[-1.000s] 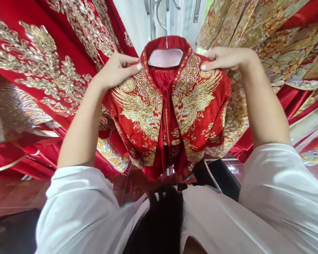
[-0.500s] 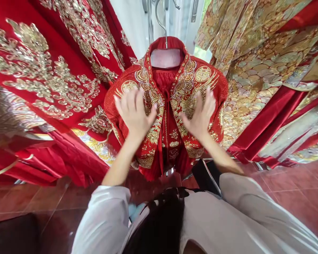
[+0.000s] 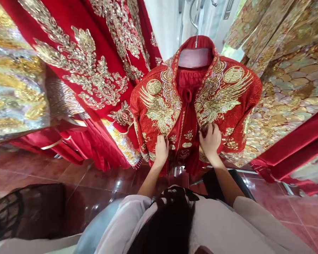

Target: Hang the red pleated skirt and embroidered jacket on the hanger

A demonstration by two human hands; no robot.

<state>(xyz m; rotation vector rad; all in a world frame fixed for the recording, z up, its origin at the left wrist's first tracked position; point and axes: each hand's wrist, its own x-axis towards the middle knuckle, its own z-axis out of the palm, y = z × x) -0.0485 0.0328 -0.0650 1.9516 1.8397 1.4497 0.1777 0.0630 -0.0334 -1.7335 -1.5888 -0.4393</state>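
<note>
Two grips, both clamped on the red jacket (image 3: pixel 161 106): left hand (image 3: pixel 161 150) and right hand (image 3: pixel 211 141), each on its own front edge, about equally near. Jacket hangs from the hanger (image 3: pixel 196 58), bulk above the hands, opening running lengthwise between.

Passage between left hand (image 3: pixel 161 151) and right hand (image 3: pixel 210 140), flanks crowded.
From the jacket (image 3: pixel 217 102), red gown (image 3: pixel 95 67) blocks 10 o'clock, gold gown (image 3: pixel 288 91) 3 o'clock, the hanger (image 3: pixel 196 58) 12; room opens over the floor (image 3: pixel 100 181) toward 8.
</note>
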